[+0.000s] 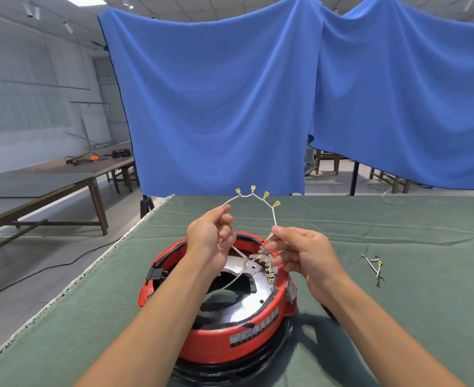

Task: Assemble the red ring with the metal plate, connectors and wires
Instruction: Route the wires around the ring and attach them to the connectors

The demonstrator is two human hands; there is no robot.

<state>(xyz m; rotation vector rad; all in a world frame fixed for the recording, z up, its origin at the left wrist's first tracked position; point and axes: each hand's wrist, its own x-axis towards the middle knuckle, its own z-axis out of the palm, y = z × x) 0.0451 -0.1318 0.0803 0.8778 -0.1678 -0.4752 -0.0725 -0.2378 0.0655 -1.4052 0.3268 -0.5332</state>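
Observation:
The red ring stands on the green cloth in front of me, with a shiny metal plate lying inside it. A row of small connectors sits on the plate's far right edge. Above the ring both hands hold up a white wire that arches between them and carries several brass terminals along its top. My left hand pinches the wire's left end, my right hand its right end. A loose tail of the wire hangs down from my left hand over the plate's opening.
A second short bundle of white wires with brass terminals lies on the green cloth to the right. The table's left edge runs diagonally with floor beyond. Blue curtains hang behind. Other tables stand at left.

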